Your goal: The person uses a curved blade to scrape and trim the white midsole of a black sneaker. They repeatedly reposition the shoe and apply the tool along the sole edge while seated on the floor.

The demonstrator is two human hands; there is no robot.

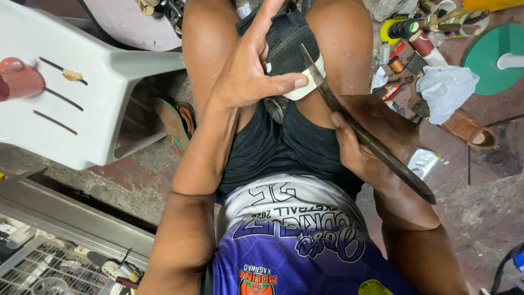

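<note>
I sit with a black shoe (289, 35) with a white sole edge wedged between my knees. My left hand (248, 74) grips the shoe, thumb pressed on the white sole rim. My right hand (376, 134) is closed around the dark handle of a long knife (322, 82). The blade tip rests against the shoe's sole edge, just beside my left thumb.
A white plastic chair (82, 82) stands at the left with a red cup (19, 79) on it. A sandal (177, 123) lies under it. Tools, thread spools, a crumpled white cloth (447, 90) and a green disc (494, 54) litter the floor at right. A metal rack (65, 246) is lower left.
</note>
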